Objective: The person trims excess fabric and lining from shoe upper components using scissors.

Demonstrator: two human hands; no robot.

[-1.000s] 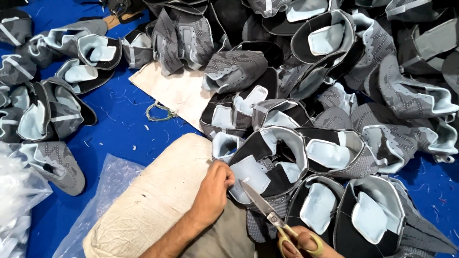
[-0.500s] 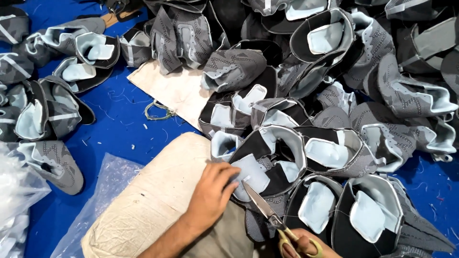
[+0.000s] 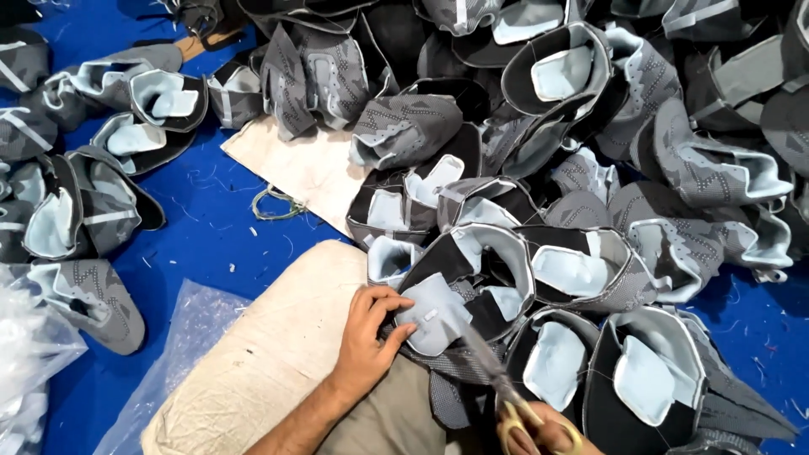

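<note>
A grey knitted shoe upper [image 3: 459, 291] with black trim and a pale blue lining is lying at about 6 o'clock in the view, just below centre, its opening gaping upward. Its pale blue tongue [image 3: 432, 313] is folding out toward 7 o'clock. The left hand [image 3: 368, 337] is pinching that tongue, thumb beneath and fingers curled over the top edge, so the grip is closing narrowly on the fabric. The right hand [image 3: 552, 436] is sitting at the bottom edge, at roughly 5 o'clock, wrapping around the yellow handles of a pair of scissors [image 3: 497, 389]; the blades are pointing up toward 11 o'clock, reaching to the upper just beside the tongue.

The blades are blurring, so whether they are parted or biting into the fabric cannot be told. Most of the right hand is being cut off by the frame, leaving only the knuckles and finger loops showing. The lower part of the upper is disappearing under the left hand and dark mesh. Behind it, from 12 to 3 o'clock, a heap of similar uppers [image 3: 590, 126] is overlapping, hiding one another's edges. A beige sack [image 3: 261, 362] is lying at 7 o'clock on the blue floor sheet [image 3: 211, 219].
</note>
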